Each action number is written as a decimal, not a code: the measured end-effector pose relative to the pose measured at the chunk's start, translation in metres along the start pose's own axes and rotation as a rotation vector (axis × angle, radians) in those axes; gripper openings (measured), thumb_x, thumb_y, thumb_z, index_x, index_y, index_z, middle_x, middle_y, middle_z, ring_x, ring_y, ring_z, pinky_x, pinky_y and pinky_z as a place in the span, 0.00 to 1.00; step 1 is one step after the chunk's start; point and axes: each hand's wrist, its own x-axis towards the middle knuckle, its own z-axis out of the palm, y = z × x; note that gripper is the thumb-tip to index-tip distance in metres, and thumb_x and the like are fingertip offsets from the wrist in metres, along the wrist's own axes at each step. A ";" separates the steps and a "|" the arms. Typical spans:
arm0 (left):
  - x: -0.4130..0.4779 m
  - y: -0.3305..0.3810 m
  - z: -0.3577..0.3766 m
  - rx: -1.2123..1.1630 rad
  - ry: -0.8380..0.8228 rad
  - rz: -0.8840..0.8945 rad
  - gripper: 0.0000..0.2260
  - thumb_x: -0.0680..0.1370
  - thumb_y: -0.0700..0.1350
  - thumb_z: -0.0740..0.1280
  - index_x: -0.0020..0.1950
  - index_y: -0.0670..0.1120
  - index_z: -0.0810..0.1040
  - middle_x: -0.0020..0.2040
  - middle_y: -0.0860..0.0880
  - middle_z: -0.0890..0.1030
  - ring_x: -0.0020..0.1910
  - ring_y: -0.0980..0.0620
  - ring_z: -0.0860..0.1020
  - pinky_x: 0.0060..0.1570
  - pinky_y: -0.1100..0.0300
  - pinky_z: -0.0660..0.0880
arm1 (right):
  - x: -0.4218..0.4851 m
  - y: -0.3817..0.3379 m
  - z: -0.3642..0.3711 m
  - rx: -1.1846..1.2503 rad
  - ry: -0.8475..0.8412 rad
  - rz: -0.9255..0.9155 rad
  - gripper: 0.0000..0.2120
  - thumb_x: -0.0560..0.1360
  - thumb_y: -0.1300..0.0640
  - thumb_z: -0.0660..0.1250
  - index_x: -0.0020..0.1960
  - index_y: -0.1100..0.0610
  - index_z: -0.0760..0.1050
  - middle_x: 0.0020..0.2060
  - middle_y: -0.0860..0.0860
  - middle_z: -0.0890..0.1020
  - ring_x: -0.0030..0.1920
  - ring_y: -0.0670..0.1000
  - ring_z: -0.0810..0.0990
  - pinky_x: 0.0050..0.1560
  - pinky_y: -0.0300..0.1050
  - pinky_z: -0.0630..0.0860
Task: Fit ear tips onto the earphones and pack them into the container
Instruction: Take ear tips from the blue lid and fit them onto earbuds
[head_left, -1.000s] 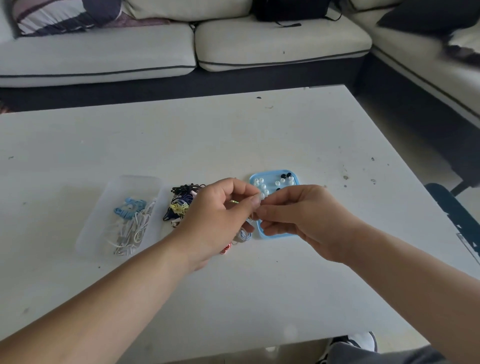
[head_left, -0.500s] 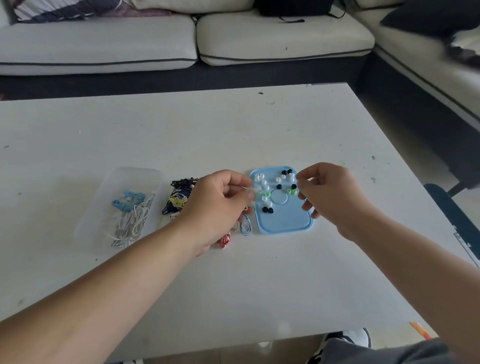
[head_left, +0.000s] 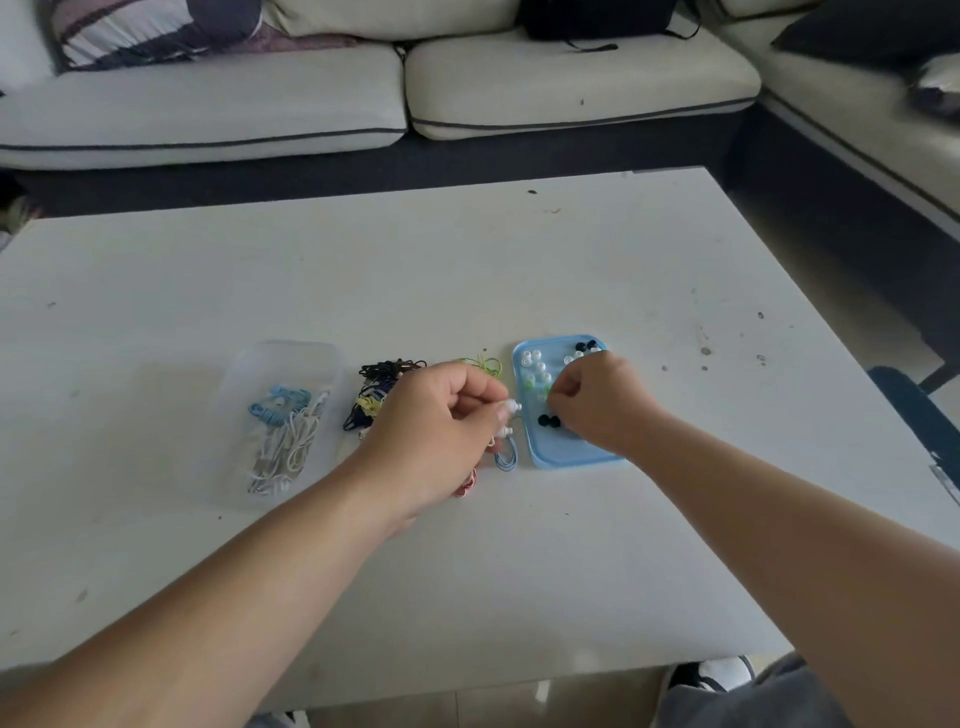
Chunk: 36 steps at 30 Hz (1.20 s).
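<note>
Left hand pinches the earphone; right hand curls over the blue tray, its grasp hidden. Lift one white ear tip lightly by its rim

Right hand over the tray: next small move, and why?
Probably pinch one white ear tip and carry it to the left hand: the right hand is curled among the tips on the blue tray, and the left hand pinches a white earbud beside it. Whether it already holds one is hidden.

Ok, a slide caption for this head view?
Earphone assembly: left hand holds a white earbud while right hand reaches into ear tips on the blue tray.
</note>
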 end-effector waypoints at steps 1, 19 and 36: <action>0.001 0.000 -0.002 0.008 0.001 0.007 0.01 0.79 0.40 0.73 0.49 0.45 0.83 0.41 0.47 0.85 0.34 0.57 0.83 0.28 0.61 0.75 | 0.001 0.000 0.000 -0.026 0.002 0.007 0.07 0.74 0.62 0.67 0.42 0.62 0.82 0.35 0.54 0.81 0.35 0.53 0.75 0.33 0.42 0.70; 0.023 -0.006 -0.019 -0.033 0.024 0.066 0.04 0.79 0.39 0.73 0.52 0.47 0.84 0.41 0.49 0.86 0.37 0.54 0.85 0.33 0.66 0.76 | -0.036 -0.035 -0.035 0.598 -0.063 0.025 0.02 0.74 0.65 0.72 0.44 0.64 0.83 0.37 0.57 0.87 0.39 0.57 0.88 0.49 0.49 0.85; 0.020 0.005 -0.023 -0.110 0.072 0.165 0.03 0.78 0.43 0.74 0.51 0.51 0.86 0.40 0.50 0.87 0.31 0.58 0.82 0.33 0.62 0.78 | -0.048 -0.050 -0.045 1.230 -0.382 0.047 0.04 0.73 0.67 0.71 0.47 0.65 0.83 0.39 0.58 0.85 0.40 0.52 0.86 0.43 0.41 0.83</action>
